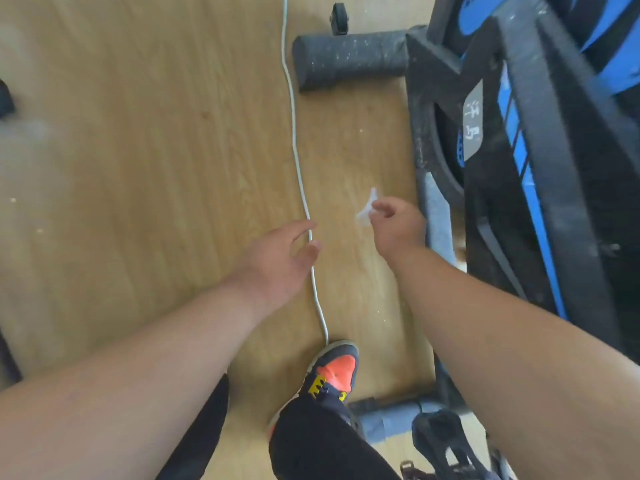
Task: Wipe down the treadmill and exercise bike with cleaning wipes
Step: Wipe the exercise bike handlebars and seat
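The black and blue exercise bike [540, 140] fills the right side, its dusty frame running from top to bottom. My right hand [398, 226] hangs just left of the bike's lower frame and pinches a small white cleaning wipe [367, 207], blurred by motion, between its curled fingers. My left hand [282, 258] is held out over the wooden floor with fingers relaxed and spread, holding nothing. It sits above a white cable. No treadmill is recognisable in this view.
A white cable [298, 161] runs down the wood floor [138, 168] to my orange and dark shoe [334, 372]. The bike's front stabiliser bar [346, 58] with a small wheel [338, 17] lies at the top. A pedal [443, 438] shows bottom right.
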